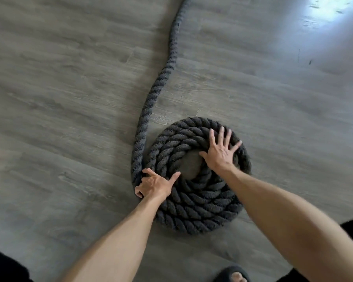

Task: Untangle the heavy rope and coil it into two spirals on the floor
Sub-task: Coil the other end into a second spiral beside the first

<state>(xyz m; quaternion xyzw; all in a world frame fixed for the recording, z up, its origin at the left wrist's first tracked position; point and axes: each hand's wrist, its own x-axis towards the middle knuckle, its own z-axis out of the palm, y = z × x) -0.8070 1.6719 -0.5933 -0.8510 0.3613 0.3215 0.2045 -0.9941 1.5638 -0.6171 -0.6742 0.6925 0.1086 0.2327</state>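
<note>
Right hand [220, 153] spread wide, flat on the thick dark grey twisted rope [194, 200] spiral, left hand [154, 184] gripping its outer loop, grey wooden floor [69, 88], loose rope running away.

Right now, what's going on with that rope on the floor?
A person is coiling a thick dark rope into a flat spiral on the floor. The right hand presses flat, fingers spread, on the spiral's far right side. The left hand grips the outermost turn at its left edge, where the loose length feeds in. That length trails off past the top of the view. Only one spiral shows.
</note>
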